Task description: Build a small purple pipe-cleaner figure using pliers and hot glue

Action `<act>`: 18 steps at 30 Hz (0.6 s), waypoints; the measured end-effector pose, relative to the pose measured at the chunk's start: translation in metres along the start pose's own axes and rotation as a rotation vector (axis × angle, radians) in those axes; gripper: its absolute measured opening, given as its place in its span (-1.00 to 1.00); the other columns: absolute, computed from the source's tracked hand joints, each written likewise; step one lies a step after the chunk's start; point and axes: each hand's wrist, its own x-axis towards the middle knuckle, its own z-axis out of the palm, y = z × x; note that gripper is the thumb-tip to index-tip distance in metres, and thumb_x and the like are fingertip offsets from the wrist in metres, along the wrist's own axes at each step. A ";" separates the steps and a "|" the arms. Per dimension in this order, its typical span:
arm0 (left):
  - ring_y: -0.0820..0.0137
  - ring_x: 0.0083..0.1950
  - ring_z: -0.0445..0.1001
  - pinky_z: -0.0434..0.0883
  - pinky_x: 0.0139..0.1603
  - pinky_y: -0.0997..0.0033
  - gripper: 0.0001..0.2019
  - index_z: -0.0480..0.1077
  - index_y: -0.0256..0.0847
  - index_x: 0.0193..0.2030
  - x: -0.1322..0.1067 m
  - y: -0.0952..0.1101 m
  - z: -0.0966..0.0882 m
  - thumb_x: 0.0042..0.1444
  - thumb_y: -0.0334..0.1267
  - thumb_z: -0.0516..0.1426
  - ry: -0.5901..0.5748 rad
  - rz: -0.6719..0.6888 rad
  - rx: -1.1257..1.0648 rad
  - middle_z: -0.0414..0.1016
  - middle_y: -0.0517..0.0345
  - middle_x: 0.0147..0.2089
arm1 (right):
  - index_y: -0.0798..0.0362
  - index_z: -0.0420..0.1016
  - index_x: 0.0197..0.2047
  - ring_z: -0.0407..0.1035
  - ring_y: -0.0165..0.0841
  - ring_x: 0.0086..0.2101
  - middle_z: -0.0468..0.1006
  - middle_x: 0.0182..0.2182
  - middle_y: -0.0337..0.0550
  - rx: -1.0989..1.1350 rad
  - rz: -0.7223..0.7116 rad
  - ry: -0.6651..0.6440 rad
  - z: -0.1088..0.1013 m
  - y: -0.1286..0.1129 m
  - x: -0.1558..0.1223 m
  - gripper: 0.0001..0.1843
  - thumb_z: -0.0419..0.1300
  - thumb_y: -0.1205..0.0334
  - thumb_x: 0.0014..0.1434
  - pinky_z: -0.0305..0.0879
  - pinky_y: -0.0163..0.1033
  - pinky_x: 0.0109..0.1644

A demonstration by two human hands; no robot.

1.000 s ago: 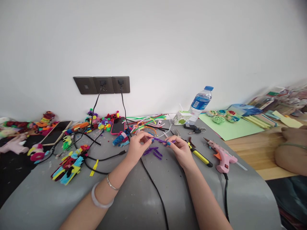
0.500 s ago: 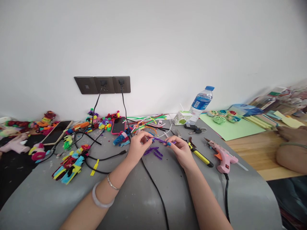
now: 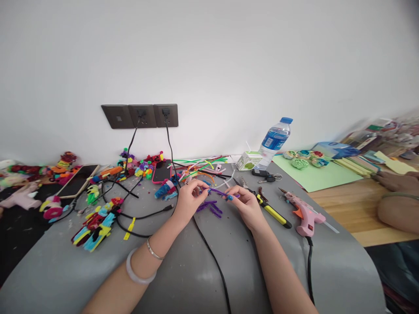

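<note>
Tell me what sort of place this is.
Probably a hobby craft table: left hand and right hand pinch a purple pipe cleaner, a pink glue gun lies beside them, and colourful figures lie to the left.

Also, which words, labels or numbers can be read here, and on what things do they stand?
No text is legible.
On the water bottle: blue label, print too small.
On the small carton: print blurred.
On the blue packet: blurred.
On the purple pipe cleaner: no text.
</note>
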 end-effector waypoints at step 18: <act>0.53 -0.49 0.28 0.28 -0.44 0.52 -0.94 0.47 -0.19 -0.31 0.000 -0.002 0.001 0.07 -0.38 0.18 0.010 0.029 0.016 0.50 0.21 -0.34 | -0.01 0.52 -0.45 0.36 -0.31 -0.35 0.55 -0.40 -0.16 0.013 0.000 -0.015 0.000 0.000 0.000 -0.70 0.39 -0.04 0.05 0.27 -0.25 -0.25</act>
